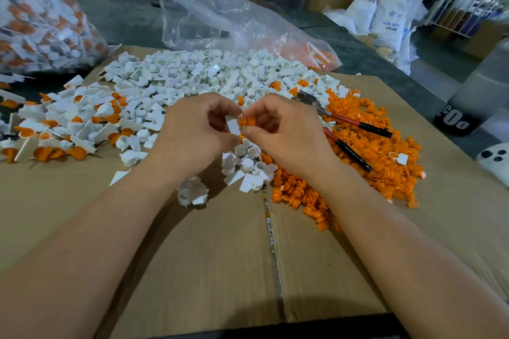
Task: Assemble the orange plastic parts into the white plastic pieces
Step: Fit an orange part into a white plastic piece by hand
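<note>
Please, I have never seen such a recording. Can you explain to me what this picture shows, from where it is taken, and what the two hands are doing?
There is no machine here: a person works with bare hands, and one camera worn on the head looks down at them. The left hand holds a white piece; the right hand pinches an orange part against it. On the cardboard lie a heap of white pieces, a heap of orange parts, joined pieces at the left, and pliers with red and black handles.

The left hand (192,132) and right hand (286,132) are bare, with uncovered forearms (91,242).
</note>
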